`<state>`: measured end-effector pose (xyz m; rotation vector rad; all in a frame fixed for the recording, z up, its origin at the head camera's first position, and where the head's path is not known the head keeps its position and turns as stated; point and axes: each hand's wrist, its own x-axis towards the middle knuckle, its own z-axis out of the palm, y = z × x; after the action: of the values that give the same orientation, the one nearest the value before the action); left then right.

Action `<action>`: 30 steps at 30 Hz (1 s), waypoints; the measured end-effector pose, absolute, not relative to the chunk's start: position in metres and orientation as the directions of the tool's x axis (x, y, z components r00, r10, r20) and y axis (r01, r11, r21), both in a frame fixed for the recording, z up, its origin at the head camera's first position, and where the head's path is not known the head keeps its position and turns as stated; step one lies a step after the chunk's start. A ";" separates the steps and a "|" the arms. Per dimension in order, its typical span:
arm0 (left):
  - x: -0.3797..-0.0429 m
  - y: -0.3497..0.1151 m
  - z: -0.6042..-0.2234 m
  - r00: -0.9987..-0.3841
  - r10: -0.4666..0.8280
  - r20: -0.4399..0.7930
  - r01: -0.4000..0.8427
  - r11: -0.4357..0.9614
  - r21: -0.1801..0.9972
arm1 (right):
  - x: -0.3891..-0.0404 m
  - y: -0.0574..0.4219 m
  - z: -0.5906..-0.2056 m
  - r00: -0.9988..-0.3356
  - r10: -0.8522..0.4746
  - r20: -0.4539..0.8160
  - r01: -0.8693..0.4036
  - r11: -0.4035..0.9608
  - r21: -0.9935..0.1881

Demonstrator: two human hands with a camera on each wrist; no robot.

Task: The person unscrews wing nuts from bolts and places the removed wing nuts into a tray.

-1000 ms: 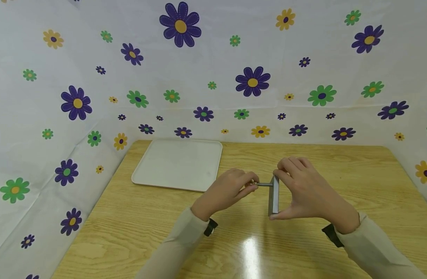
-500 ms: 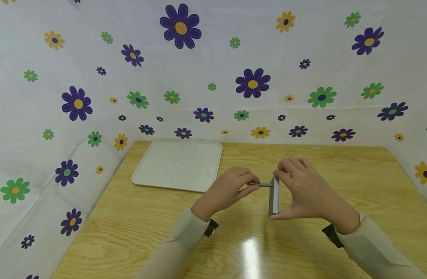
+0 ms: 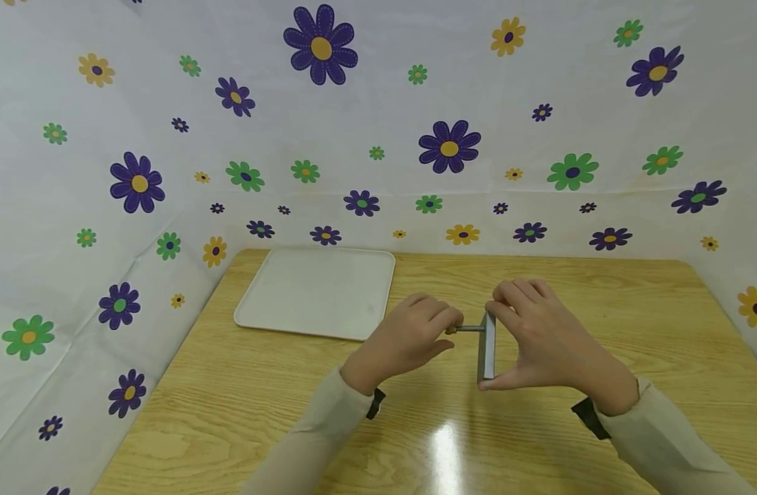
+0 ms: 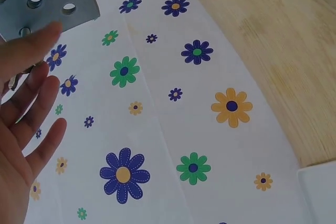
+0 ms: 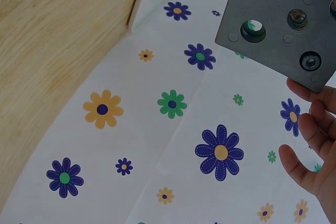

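My right hand [image 3: 542, 337] grips a grey metal block [image 3: 486, 350] by its top and bottom edges, thumb below and fingers above. The block stands upright over the table, and the right wrist view shows several round holes through its face [image 5: 273, 9]. From its left side a thin grey metal rod [image 3: 471, 328] sticks out level, with a brassy end. My left hand [image 3: 409, 337] is at that end, fingertips right by it and the thumb spread away below. In the left wrist view the thumb [image 4: 31, 51] is straight, and partly hides the rod.
A white rectangular tray [image 3: 316, 289] lies at the back left of the wooden table [image 3: 229, 392]. White cloth with printed flowers [image 3: 378, 89] hangs along the back and sides.
My left thumb has come away from the rod's end and dropped lower, and the left hand has turned slightly, showing the brassy end. The right hand and block have stayed put.
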<state>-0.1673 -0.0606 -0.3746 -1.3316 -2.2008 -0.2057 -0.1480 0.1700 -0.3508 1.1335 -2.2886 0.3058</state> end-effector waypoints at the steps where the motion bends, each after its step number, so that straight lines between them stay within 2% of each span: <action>1: -0.167 -0.060 -0.374 -0.346 0.772 0.534 0.845 0.503 -0.180 | -0.148 0.170 -0.351 -0.484 -0.659 0.576 -0.787 0.616 0.044; 7: -0.166 -0.058 -0.374 -0.301 0.767 0.567 0.802 0.525 -0.284 | -0.146 0.168 -0.351 -0.482 -0.663 0.573 -0.791 0.611 0.041; 11: -0.164 -0.059 -0.373 -0.313 0.762 0.567 0.831 0.509 -0.225 | -0.145 0.168 -0.352 -0.482 -0.659 0.578 -0.789 0.613 0.042; 19: -0.164 -0.063 -0.376 -0.397 0.744 0.538 0.859 0.508 -0.069 | -0.144 0.167 -0.353 -0.488 -0.658 0.574 -0.783 0.620 0.046; 30: -0.164 -0.068 -0.379 -0.363 0.755 0.546 0.882 0.467 -0.060 | -0.142 0.165 -0.354 -0.484 -0.652 0.583 -0.779 0.625 0.053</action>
<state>-0.1643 -0.0683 -0.3785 -1.3584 -2.2116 -0.3319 -0.1421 0.1654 -0.3540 1.1185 -2.2818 0.2932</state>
